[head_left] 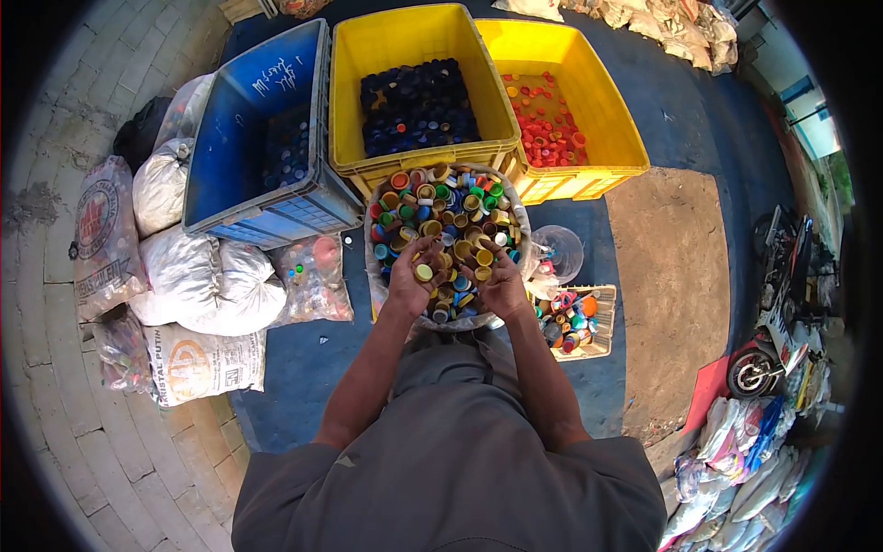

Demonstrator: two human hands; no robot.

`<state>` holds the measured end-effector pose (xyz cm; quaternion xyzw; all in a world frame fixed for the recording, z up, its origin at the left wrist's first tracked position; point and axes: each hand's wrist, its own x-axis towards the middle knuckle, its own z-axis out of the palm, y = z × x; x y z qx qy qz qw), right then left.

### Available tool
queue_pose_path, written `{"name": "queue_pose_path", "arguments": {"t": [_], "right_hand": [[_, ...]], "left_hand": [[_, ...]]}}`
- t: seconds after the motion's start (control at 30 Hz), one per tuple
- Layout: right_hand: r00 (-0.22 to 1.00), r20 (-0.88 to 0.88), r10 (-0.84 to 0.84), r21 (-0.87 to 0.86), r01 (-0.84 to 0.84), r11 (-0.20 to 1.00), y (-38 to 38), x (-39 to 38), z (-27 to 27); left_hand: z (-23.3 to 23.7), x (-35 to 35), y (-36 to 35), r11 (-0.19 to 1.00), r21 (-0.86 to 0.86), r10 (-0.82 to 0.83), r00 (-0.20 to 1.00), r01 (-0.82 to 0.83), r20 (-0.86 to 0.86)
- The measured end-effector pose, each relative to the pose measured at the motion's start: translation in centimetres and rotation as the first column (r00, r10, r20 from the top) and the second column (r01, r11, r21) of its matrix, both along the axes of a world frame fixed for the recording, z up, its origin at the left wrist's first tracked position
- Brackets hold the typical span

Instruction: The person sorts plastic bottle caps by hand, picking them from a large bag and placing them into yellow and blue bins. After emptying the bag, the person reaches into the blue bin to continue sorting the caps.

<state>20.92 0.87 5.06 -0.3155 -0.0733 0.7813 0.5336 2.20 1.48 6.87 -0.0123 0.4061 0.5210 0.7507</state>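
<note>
Both hands are over a round basket (pixel 376 293) heaped with mixed bottle caps (pixel 452 198). Yellow and gold caps lie against the fingers of my left hand (pixel 413 279), which are curled around them, palm up. On the right side of the heap, my right hand (pixel 501 283) is cupped in the same way, with a yellow cap (pixel 483 273) at its fingers. Beyond the basket stand a yellow bin (pixel 497 74) of dark blue caps (pixel 418 106), another yellow bin (pixel 602 92) of red caps (pixel 552 138) and a blue bin (pixel 230 138) with some caps.
White sacks (pixel 181 276) and a clear bag of caps (pixel 315 276) lie at the left. Right of the basket are a transparent tub (pixel 558 254) and a small crate (pixel 602 324) of mixed items. A motorcycle (pixel 777 336) and piled bags (pixel 745 469) are at the far right.
</note>
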Motion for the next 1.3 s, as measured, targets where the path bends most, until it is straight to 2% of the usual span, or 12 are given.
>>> {"name": "queue_pose_path", "arguments": {"t": [0.07,0.2,0.37,0.5,0.6,0.7,0.77,0.83,0.93,1.07,1.17,1.3], "right_hand": [[0.992,0.13,-0.001,-0.008,0.002,1.0,-0.3,-0.1,-0.3],[0.994,0.024,-0.107,-0.154,0.11,0.982,-0.3,0.7,-2.1],[0.947,0.32,-0.028,-0.113,0.068,0.991,0.7,2.3,-1.2],[0.206,0.977,-0.054,0.127,-0.359,0.925,0.9,1.7,-0.4],[-0.191,0.978,-0.087,-0.078,-0.716,0.694,0.2,1.0,0.3],[-0.268,0.962,-0.052,-0.166,-0.725,0.669,-0.7,-0.9,0.1],[-0.313,0.943,-0.117,-0.151,-0.712,0.686,-1.1,-1.4,-1.3],[-0.341,0.935,-0.096,-0.168,-0.666,0.727,-0.9,-1.8,-0.4],[-0.385,0.917,-0.104,-0.193,-0.657,0.728,-0.6,-2.3,0.2],[-0.432,0.885,-0.176,-0.179,-0.662,0.728,-0.4,-2.8,-0.2],[-0.501,0.811,-0.302,-0.136,-0.663,0.736,-0.5,-3.7,-0.5],[-0.544,0.823,-0.163,-0.27,-0.627,0.73,-0.1,-4.7,-1.6]], "left_hand": [[-1.1,-0.8,-0.4,0.999,0.038,-0.007,0.983,0.0,0.184],[-3.6,-1.6,-1.2,0.997,0.071,0.002,0.998,-0.007,0.066],[-0.7,-2.7,-1.2,0.998,0.043,0.05,0.997,-0.053,0.057],[-1.8,-4.2,-1.0,0.99,0.013,0.142,0.987,-0.143,0.08],[-3.0,-5.6,-1.1,0.988,-0.025,0.151,0.975,-0.149,0.161],[-3.9,-6.0,-1.1,1.0,0.011,0.012,0.987,-0.01,-0.161],[-3.5,-5.7,-1.7,0.908,0.081,-0.222,0.637,0.411,-0.738],[-1.6,-4.9,-2.5,0.741,-0.018,-0.188,0.182,0.671,-0.965],[-2.6,-3.8,-3.4,0.575,-0.053,0.064,-0.11,0.817,-0.992],[-4.7,-2.7,-3.6,0.601,-0.18,-0.04,-0.196,0.779,-0.98],[-3.1,-2.5,-3.5,0.683,-0.13,-0.132,-0.054,0.719,-0.99],[-3.7,-3.7,-3.4,0.848,0.152,-0.137,0.487,0.508,-0.863]]}}
